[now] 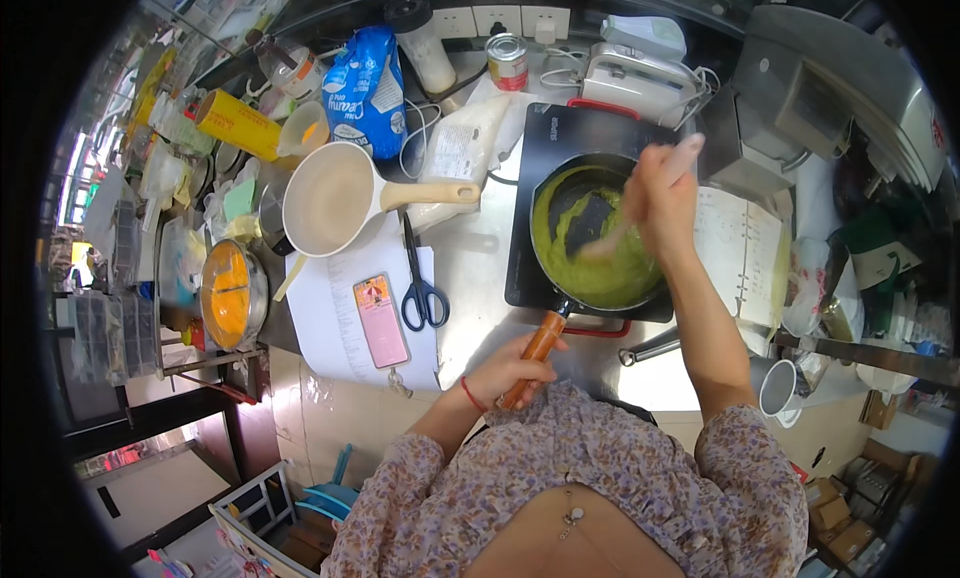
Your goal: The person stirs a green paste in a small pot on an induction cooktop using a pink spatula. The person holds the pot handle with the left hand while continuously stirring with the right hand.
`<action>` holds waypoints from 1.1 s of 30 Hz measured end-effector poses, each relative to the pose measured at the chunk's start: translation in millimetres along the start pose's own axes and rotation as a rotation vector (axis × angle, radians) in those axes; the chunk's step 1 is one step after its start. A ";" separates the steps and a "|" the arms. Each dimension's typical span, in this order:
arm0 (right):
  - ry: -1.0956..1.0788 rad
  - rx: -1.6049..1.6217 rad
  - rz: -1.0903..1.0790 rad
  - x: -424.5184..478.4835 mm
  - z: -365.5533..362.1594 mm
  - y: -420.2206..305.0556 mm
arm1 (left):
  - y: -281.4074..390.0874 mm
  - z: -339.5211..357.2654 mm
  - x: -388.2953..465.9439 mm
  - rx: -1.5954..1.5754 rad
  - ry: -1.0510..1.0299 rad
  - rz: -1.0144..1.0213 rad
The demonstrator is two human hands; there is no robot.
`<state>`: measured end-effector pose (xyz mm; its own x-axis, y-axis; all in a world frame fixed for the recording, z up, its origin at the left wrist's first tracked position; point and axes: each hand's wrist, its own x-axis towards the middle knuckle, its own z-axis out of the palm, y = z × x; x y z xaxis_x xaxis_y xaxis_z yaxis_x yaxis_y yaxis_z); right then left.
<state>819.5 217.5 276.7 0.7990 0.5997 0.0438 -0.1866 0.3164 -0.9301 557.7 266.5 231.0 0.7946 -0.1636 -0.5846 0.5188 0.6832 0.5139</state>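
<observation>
A dark frying pan sits on a black induction cooktop. Thick green paste is spread around its inside, with part of the dark bottom bare. My left hand grips the pan's orange-brown wooden handle. Over the pan's right side, my right hand is closed around a pale spatula. The spatula's lower end dips into the paste and is blurred by motion, so its shape is unclear.
Left of the cooktop are a cream saucepan, scissors, a phone on paper sheets, and a steel bowl of orange mixture. A hand mixer stands behind; an open notebook lies to the right.
</observation>
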 end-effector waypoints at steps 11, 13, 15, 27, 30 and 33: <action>0.177 -0.038 -0.081 0.7 8.3 8.1 | 3.2 1.9 0.6 -0.002 0.018 -0.016; 0.058 -0.127 -0.018 -0.6 9.1 -7.3 | 3.3 2.6 -0.6 -0.008 0.032 -0.005; 0.074 -0.136 -0.084 14.8 -8.0 -20.7 | 4.7 2.4 0.7 -0.006 0.017 -0.005; -0.075 0.054 -0.114 8.1 -22.5 -27.2 | 6.7 3.6 0.9 -0.046 0.016 -0.029; -0.218 0.202 -0.271 36.4 -31.3 -33.0 | 9.0 7.7 1.2 -0.062 0.041 -0.035; -0.158 -0.113 -0.483 42.2 -20.5 -7.3 | 3.9 7.0 -0.4 -0.089 0.070 -0.011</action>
<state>866.2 225.4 277.9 0.6810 0.5112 0.5244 0.2521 0.5086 -0.8233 561.6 264.2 237.6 0.7634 -0.1234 -0.6341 0.4947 0.7428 0.4511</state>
